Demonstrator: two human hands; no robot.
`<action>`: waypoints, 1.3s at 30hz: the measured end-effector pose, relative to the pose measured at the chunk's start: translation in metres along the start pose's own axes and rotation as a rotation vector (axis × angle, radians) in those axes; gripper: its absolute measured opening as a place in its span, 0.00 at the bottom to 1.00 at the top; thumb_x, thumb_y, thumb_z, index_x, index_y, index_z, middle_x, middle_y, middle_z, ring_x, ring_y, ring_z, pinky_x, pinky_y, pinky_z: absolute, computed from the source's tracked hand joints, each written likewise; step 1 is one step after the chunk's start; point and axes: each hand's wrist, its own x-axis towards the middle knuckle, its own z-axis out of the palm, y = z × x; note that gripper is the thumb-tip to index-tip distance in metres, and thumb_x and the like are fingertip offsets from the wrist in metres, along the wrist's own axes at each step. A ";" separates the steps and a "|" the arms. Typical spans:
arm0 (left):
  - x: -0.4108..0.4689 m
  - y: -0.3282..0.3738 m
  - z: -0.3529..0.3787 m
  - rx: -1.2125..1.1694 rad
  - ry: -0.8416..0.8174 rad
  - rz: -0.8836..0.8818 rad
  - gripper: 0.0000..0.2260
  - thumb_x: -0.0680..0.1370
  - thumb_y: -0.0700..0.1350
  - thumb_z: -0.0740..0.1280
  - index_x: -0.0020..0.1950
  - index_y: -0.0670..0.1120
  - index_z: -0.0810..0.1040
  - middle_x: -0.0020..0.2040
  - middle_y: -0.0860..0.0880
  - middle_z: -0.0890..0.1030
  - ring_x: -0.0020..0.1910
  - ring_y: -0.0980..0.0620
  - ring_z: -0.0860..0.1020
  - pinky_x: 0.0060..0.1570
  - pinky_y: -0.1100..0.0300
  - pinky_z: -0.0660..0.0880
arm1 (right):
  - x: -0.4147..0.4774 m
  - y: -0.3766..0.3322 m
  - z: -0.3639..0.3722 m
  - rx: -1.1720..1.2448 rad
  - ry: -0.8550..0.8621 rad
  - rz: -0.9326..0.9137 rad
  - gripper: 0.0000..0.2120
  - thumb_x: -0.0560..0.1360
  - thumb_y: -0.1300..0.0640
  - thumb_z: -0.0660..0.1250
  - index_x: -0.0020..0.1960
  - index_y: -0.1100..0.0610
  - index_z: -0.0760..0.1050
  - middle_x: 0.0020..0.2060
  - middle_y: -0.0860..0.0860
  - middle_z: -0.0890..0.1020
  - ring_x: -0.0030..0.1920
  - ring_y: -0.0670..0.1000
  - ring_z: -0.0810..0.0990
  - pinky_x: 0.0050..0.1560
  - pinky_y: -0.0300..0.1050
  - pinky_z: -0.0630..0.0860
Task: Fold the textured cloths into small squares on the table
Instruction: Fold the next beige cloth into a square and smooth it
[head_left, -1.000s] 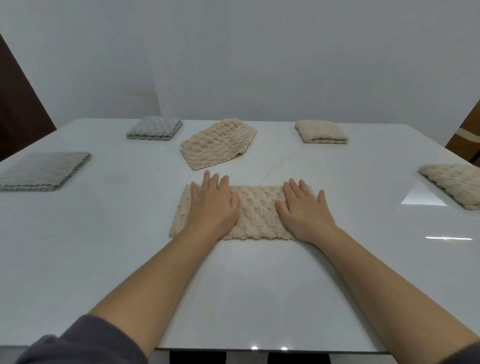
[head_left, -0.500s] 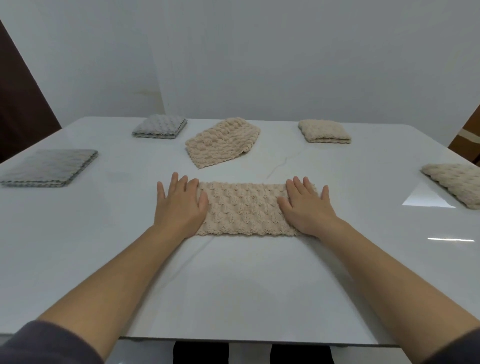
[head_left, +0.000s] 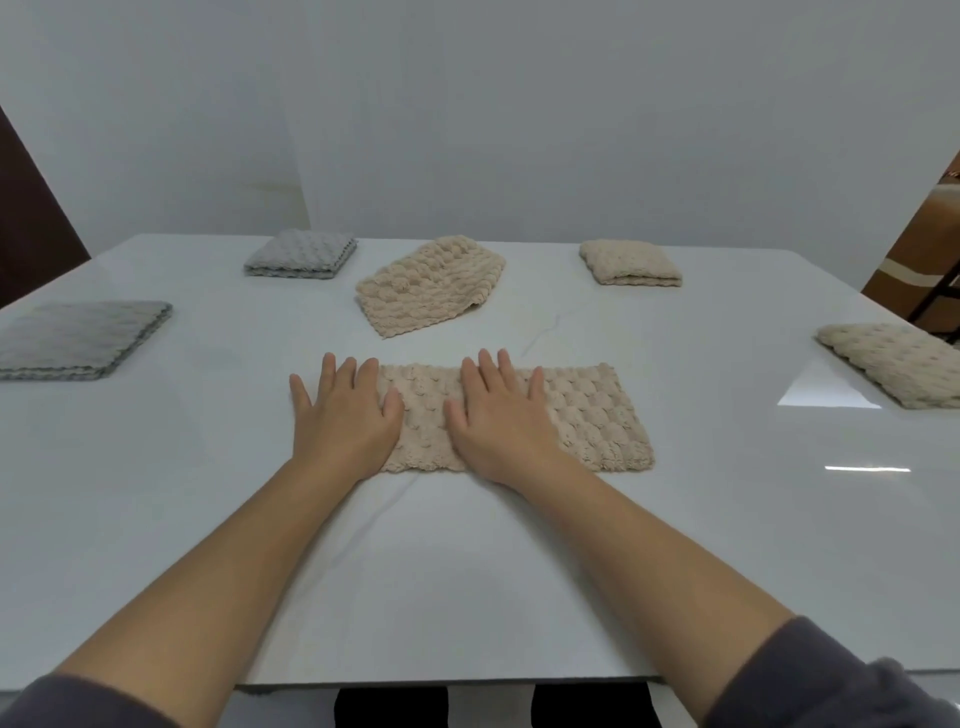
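The bumpy beige cloth (head_left: 587, 415) lies in a long strip on the shiny white table (head_left: 467, 571), the left hand (head_left: 343, 415) and right hand (head_left: 498, 415) flat on it with straight fingers a little apart; it looks soft and floppy, so pinch one end's corners.

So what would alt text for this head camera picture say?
A person's left hand and right hand rest flat on a beige strip of cloth on a white table. Farther off lie a near grey cloth, a far grey cloth, a loosely folded beige cloth, a small beige square and a beige cloth at the right edge.
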 end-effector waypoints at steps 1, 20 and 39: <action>0.000 0.000 0.000 0.011 -0.013 -0.001 0.26 0.81 0.55 0.45 0.78 0.47 0.53 0.79 0.46 0.53 0.78 0.48 0.43 0.73 0.39 0.39 | -0.003 0.008 -0.002 -0.007 0.001 0.012 0.30 0.82 0.44 0.43 0.79 0.57 0.47 0.79 0.54 0.48 0.78 0.54 0.40 0.74 0.64 0.37; -0.001 0.000 -0.002 0.016 -0.034 -0.057 0.28 0.80 0.57 0.45 0.79 0.48 0.52 0.79 0.47 0.52 0.78 0.48 0.42 0.72 0.37 0.38 | -0.022 0.091 -0.027 -0.003 0.035 0.203 0.28 0.81 0.39 0.41 0.78 0.47 0.50 0.79 0.51 0.48 0.78 0.55 0.39 0.72 0.68 0.38; -0.011 0.014 -0.025 -0.048 0.171 -0.188 0.19 0.80 0.51 0.53 0.66 0.42 0.70 0.58 0.44 0.78 0.56 0.43 0.75 0.57 0.49 0.63 | -0.016 0.061 -0.045 -0.014 -0.005 0.029 0.28 0.83 0.46 0.41 0.80 0.55 0.43 0.79 0.49 0.44 0.78 0.49 0.39 0.75 0.59 0.35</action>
